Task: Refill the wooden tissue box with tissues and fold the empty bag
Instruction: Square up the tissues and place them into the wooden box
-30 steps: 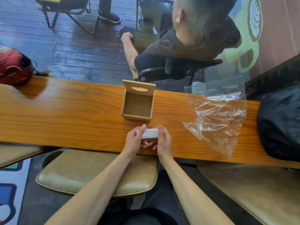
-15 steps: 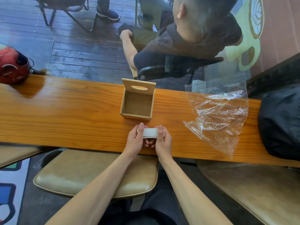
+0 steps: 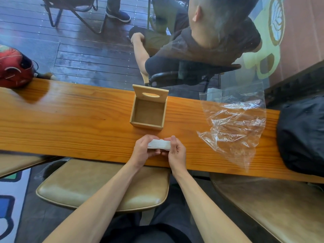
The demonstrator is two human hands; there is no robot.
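Note:
A small wooden tissue box (image 3: 148, 112) stands open and empty in the middle of the wooden counter (image 3: 70, 116), its slotted lid upright at the back. Just in front of it, near the counter's front edge, both hands hold a white stack of tissues (image 3: 159, 144). My left hand (image 3: 142, 151) grips its left end and my right hand (image 3: 176, 153) its right end. A clear, crumpled plastic bag (image 3: 233, 123) lies flat on the counter to the right, apart from both hands.
A black bag (image 3: 301, 134) sits at the counter's right end and a red helmet (image 3: 14, 67) at its far left. Behind the glass a person sits in a chair (image 3: 192, 74). Tan padded stools (image 3: 105, 185) stand below the counter.
The tissue stack stays between both hands in front of the box; my fingers have shifted slightly around it. The box and the bag have not moved.

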